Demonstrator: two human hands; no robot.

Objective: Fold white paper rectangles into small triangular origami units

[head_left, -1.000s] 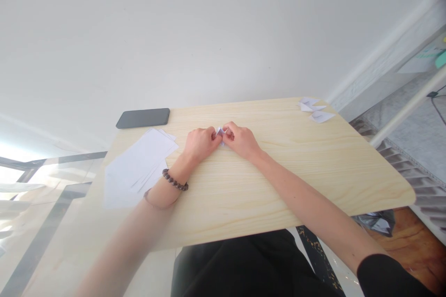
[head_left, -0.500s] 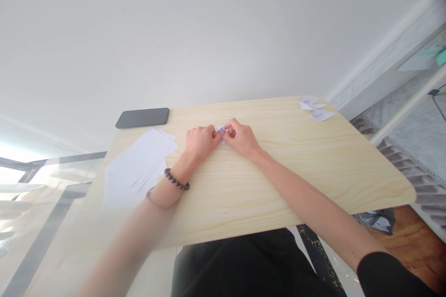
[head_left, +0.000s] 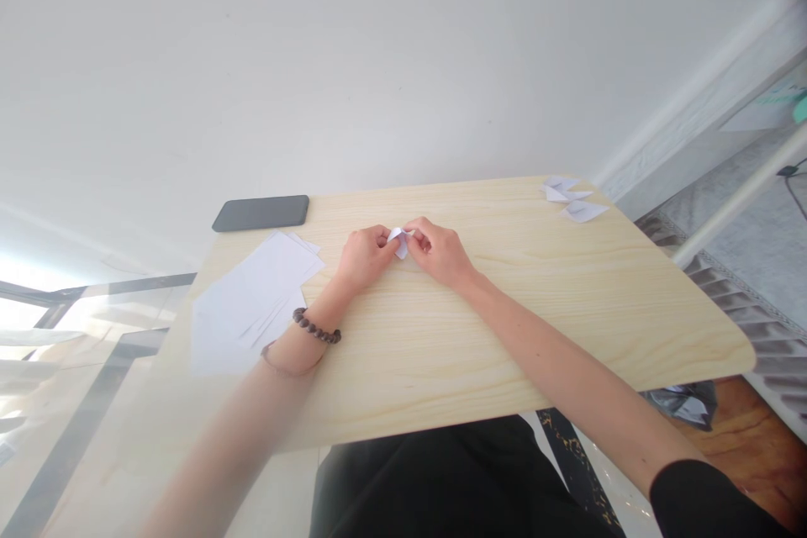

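Observation:
A small folded piece of white paper (head_left: 401, 245) is pinched between my two hands over the middle of the table (head_left: 441, 353). My left hand (head_left: 366, 256) grips its left side between thumb and fingers. At the paper's right side, my right hand (head_left: 440, 252) holds on with thumb and index finger, the other fingers curled. Part of the paper hides behind the fingertips, so its full shape cannot be made out. A dark beaded bracelet (head_left: 315, 328) circles my left wrist.
White paper sheets (head_left: 236, 303) lie spread at the left of the table. Behind them rests a dark phone (head_left: 261, 213). Several folded paper pieces (head_left: 583, 211) sit at the far right corner. A wall (head_left: 403, 59) rises along the back edge.
My left hand's fingers have shifted slightly left and more of the folded paper shows between the hands. My right hand stays almost in place.

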